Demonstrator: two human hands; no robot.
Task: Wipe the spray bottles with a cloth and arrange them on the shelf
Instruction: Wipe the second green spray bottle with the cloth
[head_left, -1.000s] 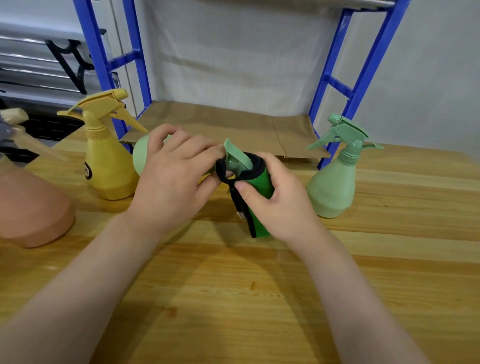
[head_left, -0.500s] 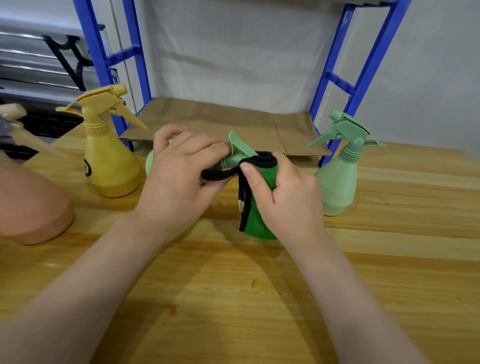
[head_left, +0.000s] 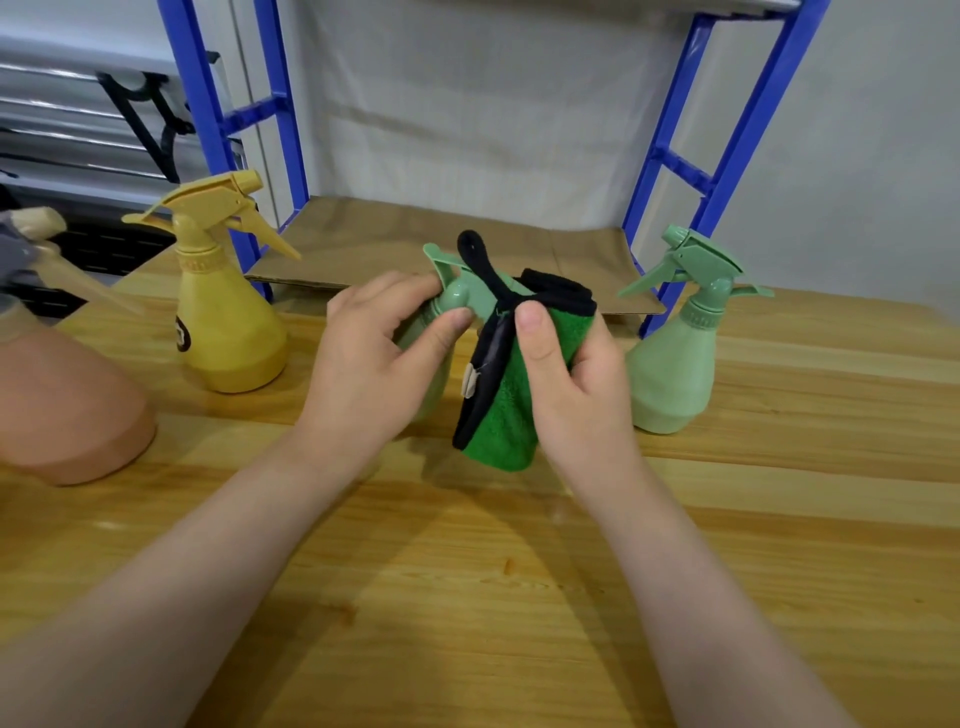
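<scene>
Left hand (head_left: 363, 364) grips a pale green bottle (head_left: 457, 301) by its neck, tilted over the table (head_left: 467, 597); right hand (head_left: 571, 374) pinches a green cloth (head_left: 504, 415), thumb on top, against the bottle's head. Just right of the right hand stands a second green bottle (head_left: 675, 364); left of the left hand stand a yellow bottle (head_left: 223, 322) and, farther left, an orange one (head_left: 62, 405). Shelf (head_left: 441, 244) lies just beyond both hands.

Wooden table (head_left: 519, 597), three bottles standing on it.
Orange bottle (head_left: 67, 405) far left, yellow bottle (head_left: 228, 332) beside it, pale green bottle (head_left: 675, 358) right. Far side: blue shelf (head_left: 727, 135), its cardboard sheet (head_left: 395, 239) overhanging the table.
</scene>
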